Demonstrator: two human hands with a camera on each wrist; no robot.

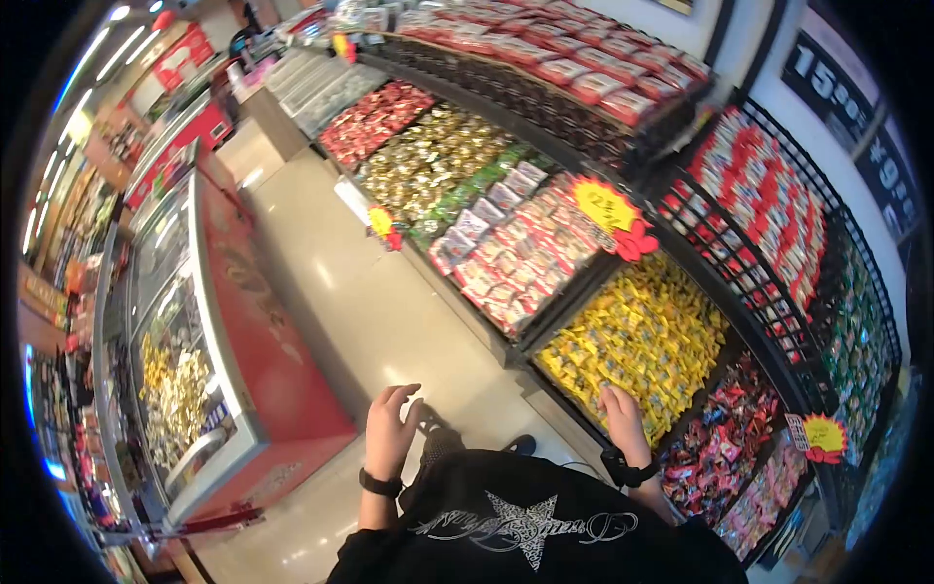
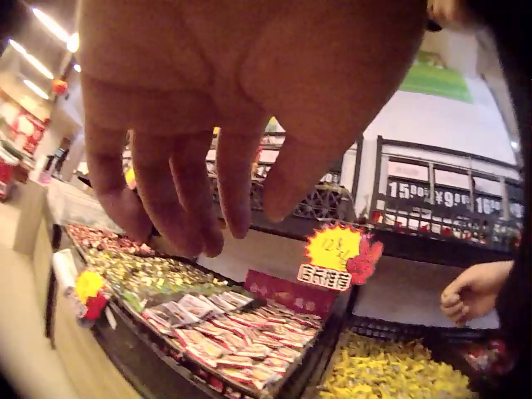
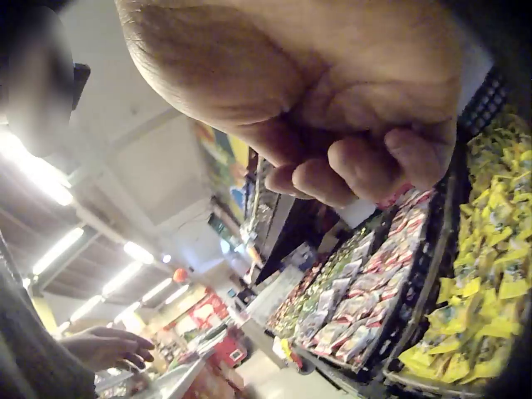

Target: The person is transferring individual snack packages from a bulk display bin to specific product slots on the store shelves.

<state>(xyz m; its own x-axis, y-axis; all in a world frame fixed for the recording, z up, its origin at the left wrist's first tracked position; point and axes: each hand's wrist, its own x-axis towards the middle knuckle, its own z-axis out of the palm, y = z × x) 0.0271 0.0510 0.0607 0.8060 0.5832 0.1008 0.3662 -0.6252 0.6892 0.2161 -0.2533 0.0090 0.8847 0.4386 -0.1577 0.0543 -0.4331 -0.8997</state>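
Observation:
My left hand [image 1: 387, 435] is held out over the aisle with nothing in it; its fingers hang loosely bent in the left wrist view. Empty as well, my right hand [image 1: 625, 428] appears in front of a bin of small yellow-wrapped packets [image 1: 632, 336], overlapping them in the head view. From the right wrist, its fingers [image 3: 357, 170] look loosely curled toward the palm. Beside the yellow packets lie red and white packets [image 1: 530, 263] and, nearer my body, dark red wrapped pieces [image 1: 715, 443].
Along the aisle's left stands a red freezer chest [image 1: 282, 360] with gold packages [image 1: 175, 389] inside. Farther bins hold gold-wrapped pieces [image 1: 428, 161]. A yellow price sign [image 1: 608, 206] sticks out above the bins. Upper shelves carry red packs [image 1: 593, 83]. Pale floor [image 1: 350, 263] runs between.

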